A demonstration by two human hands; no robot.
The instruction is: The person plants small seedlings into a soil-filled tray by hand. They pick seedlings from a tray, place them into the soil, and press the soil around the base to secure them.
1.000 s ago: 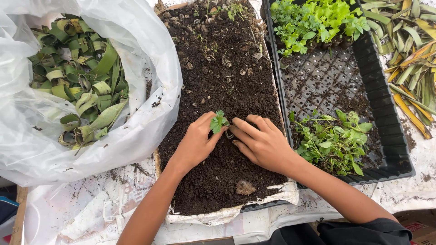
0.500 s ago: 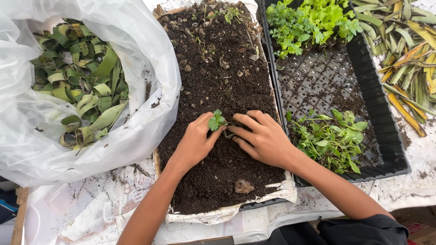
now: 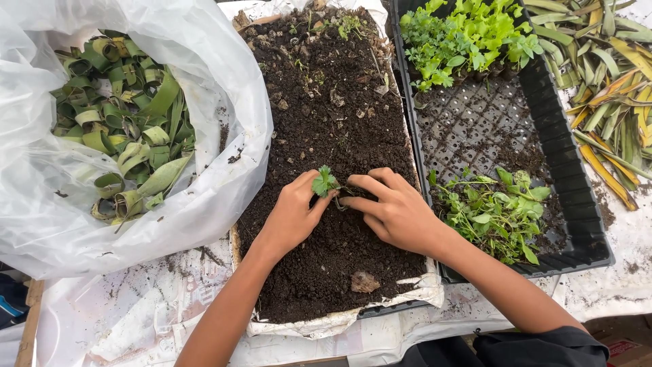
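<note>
A small green seedling point(image 3: 325, 181) stands in the dark soil point(image 3: 326, 102) of a long tray lined with white paper. My left hand point(image 3: 293, 214) lies on the soil just left of the seedling, thumb and fingers curled against its base. From the right, my right hand point(image 3: 392, 209) presses its fingertips into the soil beside the stem. Both hands touch the soil around the plant; whether they grip the stem is hidden.
A black plastic tray point(image 3: 564, 170) at the right holds leafy seedlings point(image 3: 468, 34) at the far end and loose uprooted plants point(image 3: 499, 211) nearer. A clear plastic bag point(image 3: 224, 102) at the left holds rolled green leaf strips point(image 3: 119, 129). Long leaves point(image 3: 611, 75) lie at far right.
Both hands have stayed at the seedling, with only slight finger shifts in the soil around it.
</note>
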